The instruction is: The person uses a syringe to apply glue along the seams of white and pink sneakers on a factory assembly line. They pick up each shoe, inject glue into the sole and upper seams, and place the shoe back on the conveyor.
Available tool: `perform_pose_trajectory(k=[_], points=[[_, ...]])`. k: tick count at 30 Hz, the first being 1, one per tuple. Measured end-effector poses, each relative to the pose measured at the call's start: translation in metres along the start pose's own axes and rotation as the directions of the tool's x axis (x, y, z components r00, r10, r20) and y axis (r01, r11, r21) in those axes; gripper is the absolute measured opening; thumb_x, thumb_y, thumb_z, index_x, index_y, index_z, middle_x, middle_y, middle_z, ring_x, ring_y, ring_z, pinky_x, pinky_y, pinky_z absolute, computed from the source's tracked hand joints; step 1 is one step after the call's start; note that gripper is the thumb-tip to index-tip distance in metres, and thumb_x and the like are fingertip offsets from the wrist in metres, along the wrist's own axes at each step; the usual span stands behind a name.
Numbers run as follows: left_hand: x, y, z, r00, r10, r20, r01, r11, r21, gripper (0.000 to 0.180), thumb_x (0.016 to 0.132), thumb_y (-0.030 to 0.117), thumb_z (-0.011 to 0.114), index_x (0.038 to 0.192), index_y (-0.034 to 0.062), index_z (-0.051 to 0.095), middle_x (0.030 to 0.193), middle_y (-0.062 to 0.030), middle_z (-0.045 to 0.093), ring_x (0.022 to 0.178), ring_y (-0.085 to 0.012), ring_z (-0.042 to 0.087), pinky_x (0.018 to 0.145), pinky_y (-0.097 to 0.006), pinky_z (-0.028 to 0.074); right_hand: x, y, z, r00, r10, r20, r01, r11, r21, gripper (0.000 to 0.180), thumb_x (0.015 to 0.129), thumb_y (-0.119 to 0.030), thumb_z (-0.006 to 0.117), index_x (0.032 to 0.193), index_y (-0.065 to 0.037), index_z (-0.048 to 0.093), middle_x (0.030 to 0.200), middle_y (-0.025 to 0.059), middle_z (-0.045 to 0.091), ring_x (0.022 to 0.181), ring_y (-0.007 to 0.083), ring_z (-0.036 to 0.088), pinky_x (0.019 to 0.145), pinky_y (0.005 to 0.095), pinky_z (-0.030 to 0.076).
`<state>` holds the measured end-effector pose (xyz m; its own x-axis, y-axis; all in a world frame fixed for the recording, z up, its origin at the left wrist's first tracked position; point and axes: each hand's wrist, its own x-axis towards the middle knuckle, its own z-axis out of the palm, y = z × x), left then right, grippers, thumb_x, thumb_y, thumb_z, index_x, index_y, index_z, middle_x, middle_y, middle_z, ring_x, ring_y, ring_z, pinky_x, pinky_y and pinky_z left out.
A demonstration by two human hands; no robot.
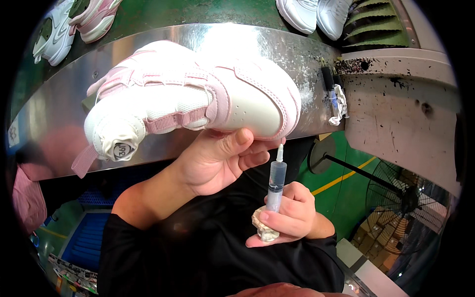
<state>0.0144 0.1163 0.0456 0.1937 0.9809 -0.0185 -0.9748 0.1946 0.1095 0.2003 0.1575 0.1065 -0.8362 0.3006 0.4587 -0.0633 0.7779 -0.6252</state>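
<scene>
A white and pink sneaker (250, 106) fills the upper middle, its toe pointing right and its heel collar at the left, stuffed with white paper. From below, my left hand (220, 158) grips it near the toe, thumb against the sole edge. My right hand (292, 213) is closed round a clear syringe (277, 178) held upright, with clear fluid inside. Its white tip touches or nearly touches the shoe's lower edge by the toe. Whitish wrapping (264, 225) covers the plunger end under my fingers.
A metal ledge (54, 143) runs before a green conveyor (183, 15). White sneakers (302, 15) stand at the far right, and more shoes (94, 22) at the far left. Pens and crumpled tissue (339, 106) lie at the ledge's right end. A black fan (408, 203) stands lower right.
</scene>
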Motion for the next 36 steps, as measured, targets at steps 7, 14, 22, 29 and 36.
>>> perform_pose_trajectory(k=[7,14,22,29,36], points=[[0.003,-0.005,0.001,0.998,0.037,-0.046,-0.038,0.999,-0.009,0.034,0.09,0.02,0.057,0.119,0.0038,0.054,0.117,-0.0094,0.059,0.112,-0.0201,0.055,0.092,-0.03,0.048,-0.002,-0.003,-0.003,1.0,-0.026,-0.002,0.026,0.999,-0.027,0.042,0.067,-0.036,0.078,0.093,-0.008,0.065,0.071,-0.0011,0.06,0.049,0.0111,0.033,0.044,0.0233,0.025],[-0.034,-0.015,-0.024,0.994,-0.006,-0.107,0.012,0.998,0.057,0.037,0.089,0.012,0.058,0.124,0.0039,0.05,0.122,-0.0096,0.055,0.116,-0.0238,0.051,0.102,-0.04,0.039,-0.004,0.006,-0.011,0.976,0.0,-0.218,0.03,0.99,0.134,0.058,0.066,-0.043,0.08,0.103,-0.008,0.053,0.085,0.0098,0.055,0.073,0.0283,0.059,0.064,0.0385,0.05],[-0.05,-0.015,-0.025,0.994,-0.011,-0.104,0.02,0.997,0.078,0.047,0.087,0.015,0.059,0.13,0.0029,0.044,0.13,-0.0118,0.049,0.122,-0.0267,0.047,0.105,-0.041,0.035,0.015,0.034,0.008,0.977,-0.084,-0.196,0.143,0.94,0.31,0.056,0.078,-0.047,0.066,0.115,-0.012,0.042,0.105,0.0138,0.051,0.098,0.048,0.057,0.082,0.0554,0.047],[-0.047,-0.016,-0.026,0.996,-0.009,-0.084,0.014,0.998,0.055,0.045,0.088,0.015,0.058,0.129,0.002,0.044,0.13,-0.0124,0.049,0.123,-0.0271,0.045,0.106,-0.042,0.033,0.02,0.032,0.012,0.976,-0.184,-0.117,0.175,0.982,-0.076,0.047,0.084,-0.044,0.06,0.118,-0.019,0.04,0.095,0.0084,0.052,0.091,0.0336,0.063,0.088,0.0478,0.045],[-0.048,-0.016,-0.031,0.995,-0.025,-0.094,0.033,0.996,0.083,0.041,0.088,0.012,0.058,0.127,0.0026,0.047,0.128,-0.0113,0.051,0.121,-0.0255,0.047,0.105,-0.041,0.035,-0.003,0.021,-0.006,0.979,-0.034,-0.202,0.098,0.944,0.317,0.078,0.076,-0.059,0.061,0.129,-0.011,0.031,0.121,0.0176,0.052,0.093,0.0403,0.061,0.082,0.0595,0.041]])
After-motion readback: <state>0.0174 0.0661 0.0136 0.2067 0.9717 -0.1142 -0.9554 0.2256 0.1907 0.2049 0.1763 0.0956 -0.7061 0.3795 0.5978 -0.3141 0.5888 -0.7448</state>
